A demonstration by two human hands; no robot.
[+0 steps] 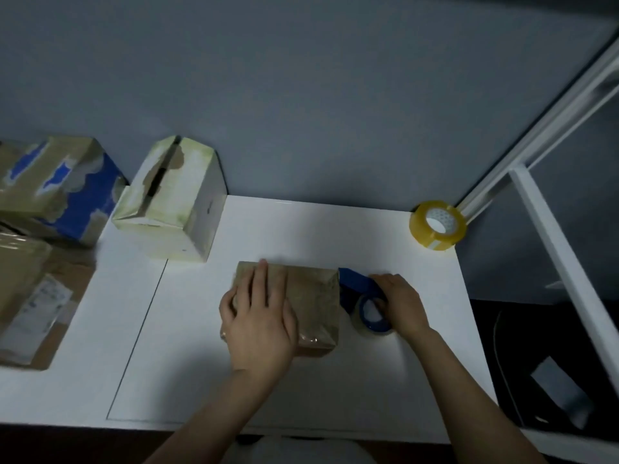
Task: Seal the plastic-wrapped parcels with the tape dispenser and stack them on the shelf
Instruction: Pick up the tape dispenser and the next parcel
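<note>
White table [301, 380], left hand [259, 324] flat on brown parcel [315, 296], right hand [400, 304] gripping blue tape dispenser [363, 301]

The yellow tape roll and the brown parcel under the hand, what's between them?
Only bare white table lies between the yellow tape roll and the brown parcel, seen in the head view.

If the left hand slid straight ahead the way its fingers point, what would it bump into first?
The left hand lies flat on the brown parcel, fingers pointing away from the person. Past the parcel's far edge comes bare white table, then probably the grey wall. The pale box looks off to the left, though depth is unclear.
</note>
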